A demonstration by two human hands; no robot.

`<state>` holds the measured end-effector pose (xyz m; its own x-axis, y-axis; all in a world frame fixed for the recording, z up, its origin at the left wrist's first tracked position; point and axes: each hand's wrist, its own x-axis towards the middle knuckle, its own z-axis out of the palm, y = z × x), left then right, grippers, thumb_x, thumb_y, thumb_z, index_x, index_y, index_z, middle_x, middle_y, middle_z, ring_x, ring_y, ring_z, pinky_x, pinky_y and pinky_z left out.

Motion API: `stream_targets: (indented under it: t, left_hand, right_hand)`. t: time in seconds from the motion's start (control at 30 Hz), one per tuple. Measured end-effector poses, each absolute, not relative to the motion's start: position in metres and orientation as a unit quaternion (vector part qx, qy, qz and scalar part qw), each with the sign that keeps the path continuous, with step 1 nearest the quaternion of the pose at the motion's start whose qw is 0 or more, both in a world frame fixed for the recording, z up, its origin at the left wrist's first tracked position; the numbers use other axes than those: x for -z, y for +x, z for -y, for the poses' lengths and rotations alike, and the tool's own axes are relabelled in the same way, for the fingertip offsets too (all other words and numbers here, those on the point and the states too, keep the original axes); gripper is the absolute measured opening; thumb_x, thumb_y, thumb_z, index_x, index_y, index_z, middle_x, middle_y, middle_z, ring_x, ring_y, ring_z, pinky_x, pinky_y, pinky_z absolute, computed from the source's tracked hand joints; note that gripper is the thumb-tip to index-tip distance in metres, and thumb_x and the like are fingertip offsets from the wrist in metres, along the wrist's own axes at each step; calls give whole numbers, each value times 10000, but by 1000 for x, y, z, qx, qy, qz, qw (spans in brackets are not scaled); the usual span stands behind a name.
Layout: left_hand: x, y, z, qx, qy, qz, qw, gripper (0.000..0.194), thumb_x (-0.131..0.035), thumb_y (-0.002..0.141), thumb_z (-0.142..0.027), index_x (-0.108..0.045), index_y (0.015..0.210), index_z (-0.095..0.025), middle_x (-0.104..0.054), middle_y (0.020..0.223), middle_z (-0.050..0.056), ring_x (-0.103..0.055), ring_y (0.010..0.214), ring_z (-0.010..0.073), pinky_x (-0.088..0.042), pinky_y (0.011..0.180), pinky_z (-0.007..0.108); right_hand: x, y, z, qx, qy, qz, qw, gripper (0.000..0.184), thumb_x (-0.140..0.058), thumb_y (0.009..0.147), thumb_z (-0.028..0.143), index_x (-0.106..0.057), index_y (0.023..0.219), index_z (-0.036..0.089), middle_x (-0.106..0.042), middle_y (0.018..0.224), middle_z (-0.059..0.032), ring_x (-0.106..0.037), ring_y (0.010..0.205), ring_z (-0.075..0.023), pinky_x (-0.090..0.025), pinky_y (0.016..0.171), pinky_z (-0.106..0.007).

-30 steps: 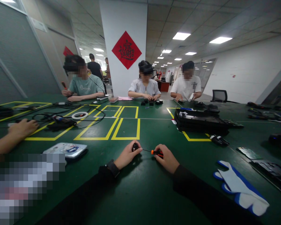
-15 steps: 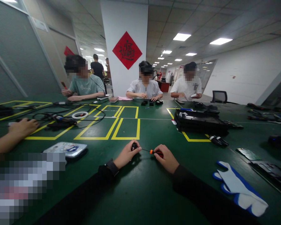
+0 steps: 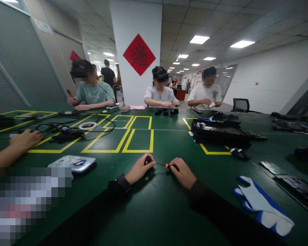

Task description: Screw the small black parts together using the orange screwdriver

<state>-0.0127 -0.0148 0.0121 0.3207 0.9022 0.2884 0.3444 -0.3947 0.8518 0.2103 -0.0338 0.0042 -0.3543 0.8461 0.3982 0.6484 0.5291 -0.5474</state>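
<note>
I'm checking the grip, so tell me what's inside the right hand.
The right hand holds an orange-and-black screwdriver. Its orange collar and thin shaft show clear of the grip; the hand covers part of the handle.

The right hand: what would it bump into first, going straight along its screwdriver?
Following the screwdriver, the right hand would probably meet the small black part held in the left hand, or that hand itself; exact depth is unclear.

Free tabletop (image 3: 169, 141) straight ahead of left hand (image 3: 140, 168) — silver case (image 3: 78, 163) obstructs left, black equipment (image 3: 218, 132) ahead-right, glove (image 3: 264, 201) right
</note>
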Motion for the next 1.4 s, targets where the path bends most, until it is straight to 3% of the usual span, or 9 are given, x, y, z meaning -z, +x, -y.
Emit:
stream_targets:
  t: [0.1,0.23,0.4,0.53,0.7,0.83,1.13,1.3,1.4]
  left_hand:
    - [-11,-13,14,-401,729,-427,354,184,-512,773,-354,-513,819,-176,-534,779,-6,-496,732,138,-391,698,260]
    - [-10,-14,14,-401,726,-421,366,180,-515,772,-347,-508,823,-175,-536,784,-8,-501,738,136,-391,704,259]
    - [-12,-13,15,-399,726,-424,366,164,-511,773,-330,-505,828,-175,-547,805,5,-507,762,148,-399,731,273]
    - [-12,-13,15,-396,725,-427,368,159,-509,771,-328,-498,829,-180,-545,806,4,-505,767,151,-399,742,277]
    - [-12,-13,15,-401,716,-438,368,190,-509,768,-358,-504,834,-180,-545,804,6,-505,761,152,-400,728,273]
    - [-11,-14,14,-400,718,-436,367,205,-509,769,-370,-505,834,-176,-543,791,4,-502,749,150,-401,717,272]
    - [-11,-13,15,-406,723,-427,361,173,-512,773,-339,-509,830,-176,-546,794,1,-506,755,145,-398,725,269]
    - [-10,-14,14,-404,719,-431,366,183,-514,770,-348,-507,832,-176,-547,793,-4,-508,748,140,-398,716,263]
    - [-8,-14,13,-410,720,-427,363,188,-517,770,-355,-508,830,-178,-549,794,-5,-507,743,138,-394,708,259]
  right_hand:
    - [-3,210,34,-157,-456,808,340,71,-490,804,163,-538,855,174,-532,856,-36,-471,832,-165,-381,753,-301]
    - [-3,209,36,-169,-461,800,344,149,-553,748,146,-513,888,176,-526,895,-39,-482,829,-164,-391,748,-297]
    - [-4,209,36,-161,-478,795,337,121,-506,806,205,-537,919,177,-537,895,-46,-477,840,-168,-385,761,-310]
    - [-4,210,35,-147,-473,806,325,148,-425,850,191,-567,813,172,-539,843,-43,-467,838,-168,-372,771,-316]
    - [-5,209,35,-153,-457,810,334,70,-497,795,163,-545,844,174,-532,853,-42,-468,829,-172,-381,755,-314]
    - [-7,208,37,-170,-461,802,341,154,-548,746,143,-518,892,183,-525,903,-41,-477,852,-172,-390,767,-312]
    - [-4,209,34,-143,-469,808,326,128,-438,839,192,-562,811,175,-538,834,-40,-463,827,-169,-366,760,-313]
    - [-3,209,34,-139,-458,813,332,60,-497,788,163,-547,819,177,-533,842,-40,-462,831,-175,-369,756,-314]
    - [-3,209,36,-145,-456,810,340,138,-553,741,145,-527,871,185,-529,884,-41,-468,850,-179,-378,761,-312]
